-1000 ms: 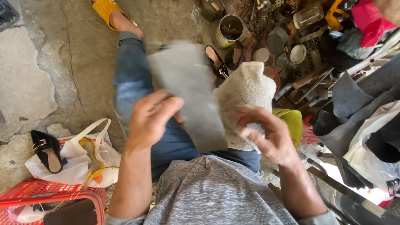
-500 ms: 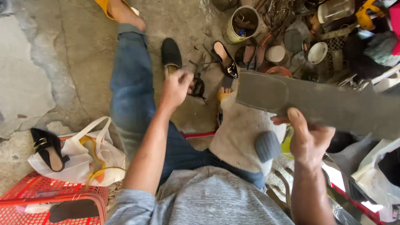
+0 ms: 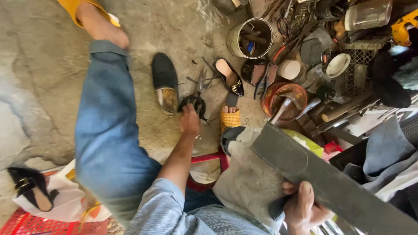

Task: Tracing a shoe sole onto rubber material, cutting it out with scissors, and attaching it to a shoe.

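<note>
My right hand [image 3: 303, 209] grips a long dark grey rubber sheet [image 3: 335, 185] at its lower edge; the sheet slants away to the lower right. A grey cloth [image 3: 246, 182] covers my knee beneath it. My left hand [image 3: 190, 121] reaches down to the concrete floor, and its fingers close over the black handles of a pair of shears [image 3: 196, 102] whose metal blades point away from me. A black slip-on shoe [image 3: 164, 82] lies just left of that hand. To the right of the hand lies a yellow woven sandal [image 3: 230, 118].
A black flat shoe [image 3: 229, 76], pliers [image 3: 263, 82], a metal can [image 3: 250, 37] and a rusty bowl [image 3: 284, 96] crowd the floor ahead. More tools and clutter fill the upper right. A red stool [image 3: 212, 158] is under me; a white bag [image 3: 65, 201] and black heeled sandal [image 3: 25, 188] lie left.
My left hand has let go of the rubber sheet and reached down to the shears on the floor. My right hand has swung the sheet off to the right.
</note>
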